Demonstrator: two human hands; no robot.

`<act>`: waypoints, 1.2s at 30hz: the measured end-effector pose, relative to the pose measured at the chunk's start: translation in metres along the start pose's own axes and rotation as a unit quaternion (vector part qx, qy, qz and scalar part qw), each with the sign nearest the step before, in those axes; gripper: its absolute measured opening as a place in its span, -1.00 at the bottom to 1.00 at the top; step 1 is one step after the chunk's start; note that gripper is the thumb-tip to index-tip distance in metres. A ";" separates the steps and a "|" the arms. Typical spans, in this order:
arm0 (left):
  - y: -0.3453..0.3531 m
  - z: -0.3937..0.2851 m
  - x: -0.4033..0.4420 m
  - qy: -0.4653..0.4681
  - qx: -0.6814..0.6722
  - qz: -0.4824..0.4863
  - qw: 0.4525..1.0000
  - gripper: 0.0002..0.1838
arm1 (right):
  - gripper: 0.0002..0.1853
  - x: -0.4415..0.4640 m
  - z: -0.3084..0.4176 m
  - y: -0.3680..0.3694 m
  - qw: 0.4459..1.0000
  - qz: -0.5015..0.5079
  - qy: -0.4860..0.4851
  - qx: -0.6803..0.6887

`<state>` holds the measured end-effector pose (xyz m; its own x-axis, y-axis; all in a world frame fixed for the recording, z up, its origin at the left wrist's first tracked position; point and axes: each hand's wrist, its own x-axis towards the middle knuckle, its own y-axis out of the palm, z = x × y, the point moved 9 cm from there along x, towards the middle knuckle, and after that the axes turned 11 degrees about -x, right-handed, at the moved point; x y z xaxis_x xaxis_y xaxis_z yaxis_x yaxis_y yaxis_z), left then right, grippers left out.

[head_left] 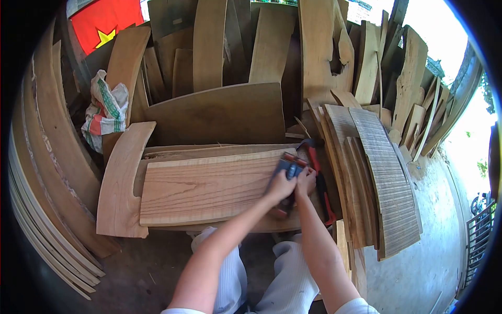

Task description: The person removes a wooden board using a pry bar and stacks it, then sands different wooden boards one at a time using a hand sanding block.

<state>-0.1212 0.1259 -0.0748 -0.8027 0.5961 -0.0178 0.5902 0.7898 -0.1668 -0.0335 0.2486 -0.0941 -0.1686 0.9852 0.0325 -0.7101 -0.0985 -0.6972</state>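
A pale plank [209, 189] with dark wavy grain lies flat in front of me on other boards. My left hand [283, 187] is closed round the grip of a dark blue hand sander [291, 166] with reddish-brown ends, which sits over the plank's right end. Close beside it, my right hand [305, 183] has its fingers bent against the right side of the same tool. Motion blurs the sander, so its underside and exact contact with the wood are hidden. Just right of my hands lies a red and black tool [327, 206], partly covered.
A notched board [123, 183] touches the plank's left end. Stacked boards, one with a ridged face [384, 178], stand close on the right. Tall slabs [209, 47] lean along the back. A woven sack [107, 104] hangs at left, below a red flag [99, 21].
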 end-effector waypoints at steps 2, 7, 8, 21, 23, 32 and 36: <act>0.008 0.002 -0.005 0.004 0.009 -0.041 0.999 -0.54 | -0.68 -0.001 -0.018 -0.012 0.994 -0.018 0.097 0.050; -0.017 0.006 -0.008 0.095 0.051 0.046 0.993 -0.58 | -0.70 -0.001 -0.002 -0.005 0.998 -0.033 -0.046 0.028; -0.035 0.014 -0.017 0.024 0.012 0.065 0.998 -0.61 | -0.70 0.000 -0.003 -0.006 0.998 -0.033 -0.046 0.029; -0.445 0.087 -0.191 -0.126 -0.165 -0.387 0.899 -0.80 | -0.74 -0.010 0.013 -0.005 0.993 -0.054 -0.080 -0.065; -0.446 0.085 -0.195 -0.123 -0.170 -0.391 0.896 -0.82 | -0.74 -0.013 0.017 -0.007 0.991 -0.065 -0.083 -0.088; -0.357 0.057 -0.122 -0.081 -0.178 -0.310 0.930 -0.80 | -0.74 -0.015 0.018 -0.008 0.989 -0.078 -0.081 -0.098; -0.239 0.042 -0.049 -0.081 -0.168 -0.179 0.966 -0.87 | -0.74 -0.015 0.016 -0.008 0.990 -0.077 -0.071 -0.095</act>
<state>-0.2268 -0.0984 -0.0751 -0.9473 0.2673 -0.1765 0.2450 0.9596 0.1381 -0.0362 0.2326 -0.0769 -0.1718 0.9557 0.2392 -0.5958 0.0926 -0.7978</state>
